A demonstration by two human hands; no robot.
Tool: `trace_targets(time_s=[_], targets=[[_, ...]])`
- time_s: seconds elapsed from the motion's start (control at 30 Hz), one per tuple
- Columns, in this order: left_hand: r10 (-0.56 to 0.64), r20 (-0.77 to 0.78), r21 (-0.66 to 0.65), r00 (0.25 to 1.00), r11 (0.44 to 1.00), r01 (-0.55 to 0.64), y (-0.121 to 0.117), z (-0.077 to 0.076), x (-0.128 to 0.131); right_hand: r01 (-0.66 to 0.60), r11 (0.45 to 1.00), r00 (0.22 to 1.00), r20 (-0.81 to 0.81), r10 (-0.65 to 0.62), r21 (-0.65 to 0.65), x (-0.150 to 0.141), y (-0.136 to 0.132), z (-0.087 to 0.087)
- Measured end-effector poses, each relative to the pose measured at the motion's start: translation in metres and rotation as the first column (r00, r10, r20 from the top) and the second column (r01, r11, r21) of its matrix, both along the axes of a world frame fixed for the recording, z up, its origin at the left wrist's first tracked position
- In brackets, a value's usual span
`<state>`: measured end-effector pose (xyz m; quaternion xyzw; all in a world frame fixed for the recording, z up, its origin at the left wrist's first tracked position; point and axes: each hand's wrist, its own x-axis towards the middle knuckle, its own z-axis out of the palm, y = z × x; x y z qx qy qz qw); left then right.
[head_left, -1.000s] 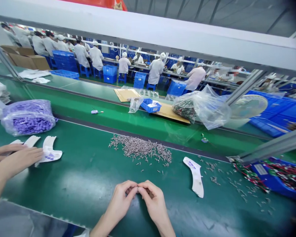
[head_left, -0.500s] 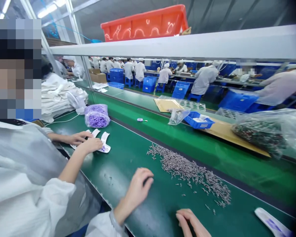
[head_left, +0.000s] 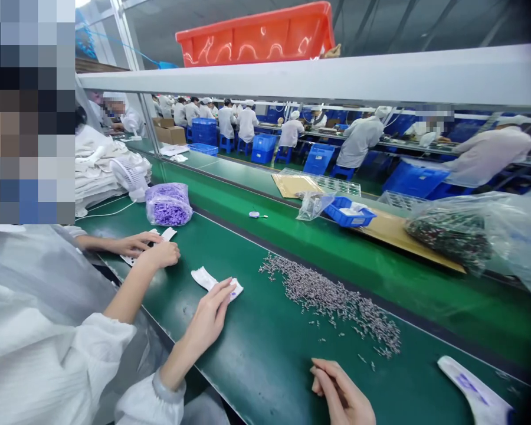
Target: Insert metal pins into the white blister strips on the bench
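My left hand (head_left: 207,319) reaches over the green belt (head_left: 265,378), its fingertips on a white shaped piece with purple print (head_left: 212,281). My right hand (head_left: 340,392) sits at the bottom edge of the view, fingers curled close together; whether they pinch something tiny is hidden. Just above it lies a long spread of small grey metal parts (head_left: 327,301). A second white printed piece (head_left: 473,389) lies at the lower right. Further left, a co-worker's hands (head_left: 148,245) in white sleeves rest on another white piece (head_left: 168,234).
A clear bag of purple parts (head_left: 168,205) stands on the belt at left. Across a raised divider are a blue crate (head_left: 349,212) and a bulging plastic bag (head_left: 446,233). A white fan (head_left: 128,177) stands by folded white cloth. Seated workers fill the far rows.
My left hand has moved up and left onto a white piece, which now lies nearer me, away from the co-worker's hands. The view has barely shifted.
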<state>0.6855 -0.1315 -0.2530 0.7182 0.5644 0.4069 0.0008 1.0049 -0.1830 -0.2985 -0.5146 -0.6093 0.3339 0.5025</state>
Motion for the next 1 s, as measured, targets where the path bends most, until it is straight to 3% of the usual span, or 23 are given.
trace_targets(time_s=[0.17,0.27,0.33,0.47,0.6,0.8,0.9,1.0], targets=[[-0.189,-0.061,-0.081,0.980,0.980,0.184,-0.011,0.014,-0.020,0.082,0.994,0.992,-0.089,-0.088,-0.073,0.000,-0.004,-0.006],[-0.371,-0.050,-0.250,0.927,0.903,0.348,-0.020,0.011,-0.012,0.128,0.991,0.986,-0.107,-0.131,-0.034,0.001,-0.007,-0.002],[-0.444,0.002,-0.311,0.896,0.852,0.422,-0.030,0.004,0.007,0.131,0.987,0.979,-0.142,-0.143,-0.090,0.001,-0.011,0.006],[-0.443,0.081,-0.240,0.893,0.861,0.449,-0.050,-0.013,0.055,0.011,0.953,0.952,-0.288,-0.103,-0.302,0.000,-0.019,0.022],[-0.407,0.141,-0.114,0.903,0.899,0.423,-0.065,-0.027,0.084,-0.164,0.914,0.905,-0.426,-0.010,-0.371,-0.006,-0.020,0.032],[-0.458,0.152,0.038,0.876,0.888,0.457,-0.074,-0.039,0.095,-0.386,0.809,0.850,-0.513,0.124,-0.444,-0.029,-0.008,0.037],[-0.455,0.158,0.072,0.877,0.891,0.449,-0.074,-0.043,0.097,-0.416,0.773,0.862,-0.477,0.169,-0.478,-0.040,-0.001,0.037],[-0.458,0.164,0.061,0.874,0.889,0.454,-0.073,-0.044,0.097,-0.400,0.774,0.886,-0.422,0.189,-0.492,-0.045,0.005,0.037]])
